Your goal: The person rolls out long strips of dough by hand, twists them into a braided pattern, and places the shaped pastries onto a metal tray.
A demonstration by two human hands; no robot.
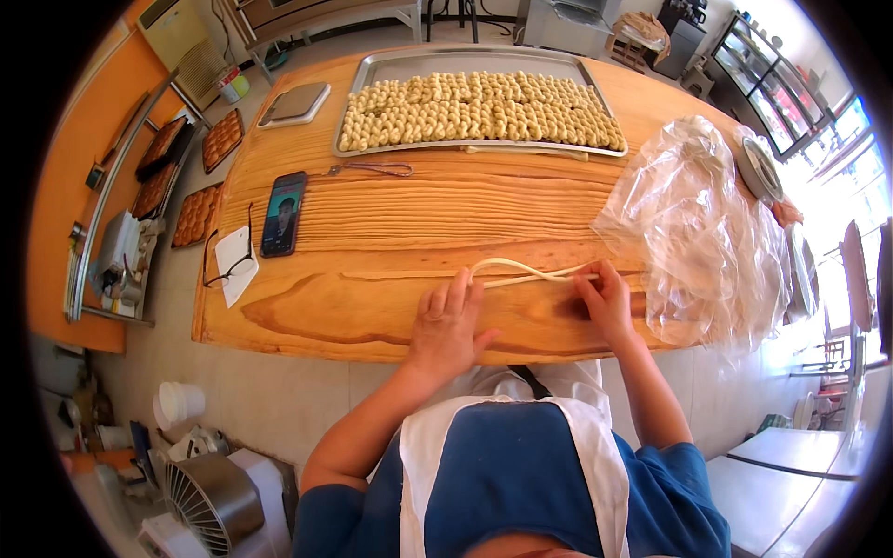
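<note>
A thin, pale dough rope [521,265] lies on the near part of the wooden table [391,209]. It is doubled into a long loop, its strands crossing towards the right. At the loop's left end, my left hand [448,321] rests with fingers stretched and thumb apart, fingertips against the dough. The rope's right end is pinched between the thumb and fingers of my right hand [606,302]. Towards the far edge, a metal tray [484,63] carries rows of small twisted dough pieces [479,110]. More dough strands [521,151] lie along the tray's near edge.
Clear plastic sheeting [698,232] is heaped on the table's right side. On the left lie a phone [284,214], glasses [249,244] over white paper, and a flat scale [295,104]. Trays of browned baked goods [195,214] stand beyond the left edge. A fan [209,502] stands at lower left.
</note>
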